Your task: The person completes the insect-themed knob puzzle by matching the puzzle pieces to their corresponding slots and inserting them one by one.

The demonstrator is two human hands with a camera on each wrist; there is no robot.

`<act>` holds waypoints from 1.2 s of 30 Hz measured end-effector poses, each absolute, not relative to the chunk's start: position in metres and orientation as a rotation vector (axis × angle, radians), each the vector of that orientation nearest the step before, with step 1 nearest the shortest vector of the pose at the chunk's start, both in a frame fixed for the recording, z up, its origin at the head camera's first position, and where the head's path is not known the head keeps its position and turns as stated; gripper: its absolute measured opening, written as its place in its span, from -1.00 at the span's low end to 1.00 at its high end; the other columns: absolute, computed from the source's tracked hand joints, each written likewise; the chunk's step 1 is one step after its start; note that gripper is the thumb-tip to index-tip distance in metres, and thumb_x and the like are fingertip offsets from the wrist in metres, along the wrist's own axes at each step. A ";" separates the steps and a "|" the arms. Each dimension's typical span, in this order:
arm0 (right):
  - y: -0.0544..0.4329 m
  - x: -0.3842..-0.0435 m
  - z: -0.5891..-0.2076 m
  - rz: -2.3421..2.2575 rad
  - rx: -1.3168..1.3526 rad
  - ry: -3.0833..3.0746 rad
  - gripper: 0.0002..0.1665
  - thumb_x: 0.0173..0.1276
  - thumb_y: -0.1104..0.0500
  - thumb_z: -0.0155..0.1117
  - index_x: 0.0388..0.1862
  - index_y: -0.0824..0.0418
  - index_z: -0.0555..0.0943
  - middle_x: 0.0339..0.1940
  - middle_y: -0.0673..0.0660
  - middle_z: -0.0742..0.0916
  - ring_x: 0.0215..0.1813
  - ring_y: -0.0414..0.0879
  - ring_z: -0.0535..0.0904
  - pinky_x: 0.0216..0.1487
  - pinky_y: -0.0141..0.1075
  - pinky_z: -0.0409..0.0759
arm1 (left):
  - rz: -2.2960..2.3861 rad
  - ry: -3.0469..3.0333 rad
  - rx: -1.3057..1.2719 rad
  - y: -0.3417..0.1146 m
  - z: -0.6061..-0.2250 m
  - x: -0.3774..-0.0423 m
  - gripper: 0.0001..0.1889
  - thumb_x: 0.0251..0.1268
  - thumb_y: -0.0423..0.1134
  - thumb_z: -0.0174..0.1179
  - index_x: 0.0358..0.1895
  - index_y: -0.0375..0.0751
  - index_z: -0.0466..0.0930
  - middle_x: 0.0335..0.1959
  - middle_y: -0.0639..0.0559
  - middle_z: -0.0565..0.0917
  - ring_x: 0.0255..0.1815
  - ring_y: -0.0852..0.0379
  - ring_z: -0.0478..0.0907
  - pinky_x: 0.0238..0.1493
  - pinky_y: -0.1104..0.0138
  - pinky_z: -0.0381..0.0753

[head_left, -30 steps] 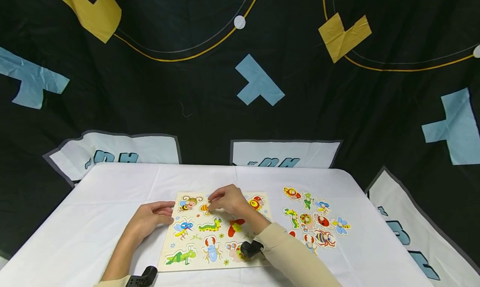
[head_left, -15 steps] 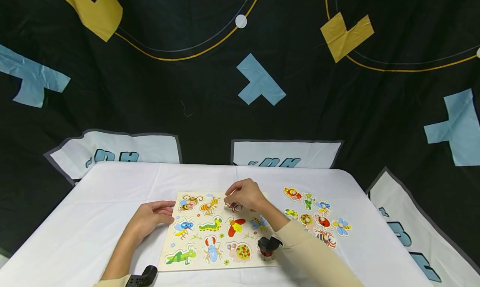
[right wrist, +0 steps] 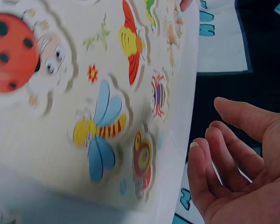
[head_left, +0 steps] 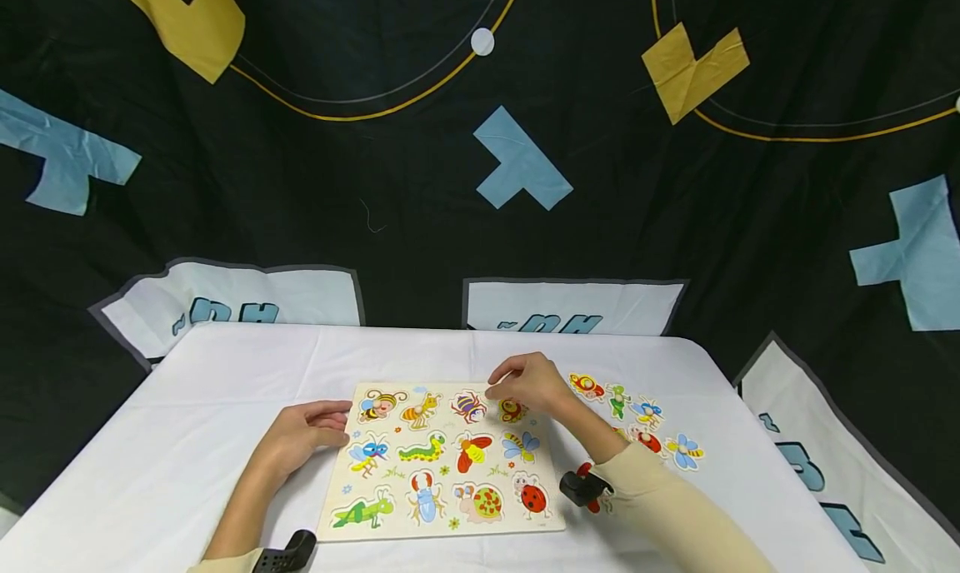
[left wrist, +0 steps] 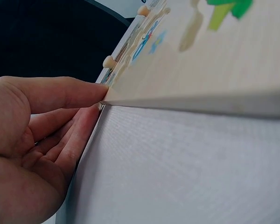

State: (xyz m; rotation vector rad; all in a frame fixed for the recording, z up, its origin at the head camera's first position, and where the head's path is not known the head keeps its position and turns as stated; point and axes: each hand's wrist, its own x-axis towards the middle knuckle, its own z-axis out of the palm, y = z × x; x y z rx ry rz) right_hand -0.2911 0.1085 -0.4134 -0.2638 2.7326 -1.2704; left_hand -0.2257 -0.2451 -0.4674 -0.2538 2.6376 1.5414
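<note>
An insect puzzle board (head_left: 420, 533) lies on the white table. My left hand (head_left: 303, 431) touches its left edge; in the left wrist view the fingertips meet right at the board's corner. Knobs (left wrist: 109, 62) rise from the board close by. Along its back row are a bee (head_left: 377, 406), an ant (head_left: 420, 411), a spider (head_left: 468, 406) and a round red-and-yellow bug (head_left: 512, 411). Just behind that bug hovers my right hand (head_left: 528, 383), nothing between its loosely bent fingers. The right wrist view shows shadowed recess outlines around the ladybug (right wrist: 11, 53) and other pictures.
Loose insect pieces lie right of the board, among them a blue-winged bee (head_left: 684, 452) and a red-orange bug (head_left: 587, 386). My right sleeve (head_left: 675, 502) and the black wrist camera (head_left: 585, 488) cover several others. A dark curtain (head_left: 420, 265) hangs behind the table (head_left: 225, 390).
My right hand has travelled right, from over the ant, past the spider, to the back right corner. The ant and spider are uncovered, while my sleeve hides more loose pieces. The left hand stays put.
</note>
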 end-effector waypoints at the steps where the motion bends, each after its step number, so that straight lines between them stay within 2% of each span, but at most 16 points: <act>1: 0.112 -0.291 -0.413 -1.278 -0.257 2.729 -0.82 0.10 0.08 0.59 -0.33 0.08 0.79 -0.53 -0.01 0.71 -0.41 -0.05 0.62 -0.39 -0.31 0.50 | 1.541 2.639 -0.254 -0.245 -0.467 -0.226 -0.36 0.02 -0.34 0.47 0.28 -0.31 0.58 -0.15 0.01 0.75 -0.18 0.20 0.63 -0.03 0.32 0.47; 6: 0.131 -0.288 -0.410 -1.304 -0.223 2.716 -0.82 0.12 0.11 0.58 -0.30 0.11 0.79 -0.53 -0.01 0.73 -0.32 0.07 0.69 -0.37 -0.30 0.49 | 1.532 2.647 -0.256 -0.244 -0.468 -0.227 -0.35 0.01 -0.33 0.48 0.28 -0.30 0.58 -0.15 0.00 0.75 -0.18 0.20 0.63 0.00 0.28 0.47; 11: 0.149 -0.283 -0.410 -1.285 -0.207 2.739 -0.79 0.11 0.11 0.59 -0.28 0.12 0.79 -0.52 0.02 0.73 -0.38 -0.04 0.64 -0.34 -0.28 0.51 | 1.529 2.648 -0.263 -0.244 -0.468 -0.226 -0.35 0.01 -0.33 0.47 0.29 -0.30 0.58 -0.15 0.00 0.75 -0.19 0.19 0.63 0.06 0.18 0.47; 18: 0.171 -0.279 -0.411 -1.253 -0.090 2.754 -0.76 0.11 0.10 0.59 -0.25 0.13 0.78 -0.47 0.05 0.72 -0.34 -0.04 0.62 -0.26 -0.20 0.58 | 1.540 2.642 -0.267 -0.245 -0.470 -0.225 -0.35 0.02 -0.34 0.47 0.29 -0.31 0.57 -0.14 0.00 0.75 -0.19 0.20 0.63 -0.03 0.32 0.47; 24: 0.186 -0.276 -0.412 -1.246 -0.062 2.746 -0.78 0.12 0.09 0.58 -0.27 0.11 0.77 -0.44 0.07 0.71 -0.34 -0.06 0.60 -0.20 -0.15 0.62 | 1.543 2.640 -0.257 -0.245 -0.469 -0.224 -0.34 0.02 -0.33 0.47 0.29 -0.32 0.56 -0.13 -0.01 0.75 -0.18 0.20 0.63 -0.03 0.32 0.47; 30: 0.200 -0.274 -0.411 -1.237 -0.065 2.745 -0.77 0.15 0.08 0.57 -0.27 0.14 0.75 -0.43 0.06 0.71 -0.34 -0.06 0.59 -0.27 -0.22 0.55 | 1.544 2.634 -0.263 -0.244 -0.468 -0.225 -0.34 0.04 -0.32 0.47 0.31 -0.32 0.55 -0.13 -0.02 0.75 -0.18 0.19 0.64 0.11 0.13 0.48; 33: 0.205 -0.272 -0.410 -1.245 -0.045 2.733 -0.77 0.16 0.09 0.57 -0.27 0.15 0.75 -0.43 0.06 0.72 -0.34 -0.04 0.59 -0.25 -0.19 0.57 | 1.548 2.627 -0.264 -0.244 -0.468 -0.226 -0.34 0.04 -0.33 0.46 0.31 -0.32 0.55 -0.12 -0.03 0.75 -0.18 0.18 0.64 0.17 0.04 0.45; 36: 0.211 -0.270 -0.407 -1.221 -0.031 2.722 -0.76 0.17 0.07 0.56 -0.24 0.14 0.75 -0.39 0.06 0.73 -0.31 -0.04 0.59 -0.20 -0.17 0.59 | 1.550 2.627 -0.267 -0.244 -0.468 -0.226 -0.34 0.04 -0.33 0.47 0.31 -0.32 0.55 -0.12 -0.03 0.74 -0.18 0.18 0.63 0.09 0.18 0.50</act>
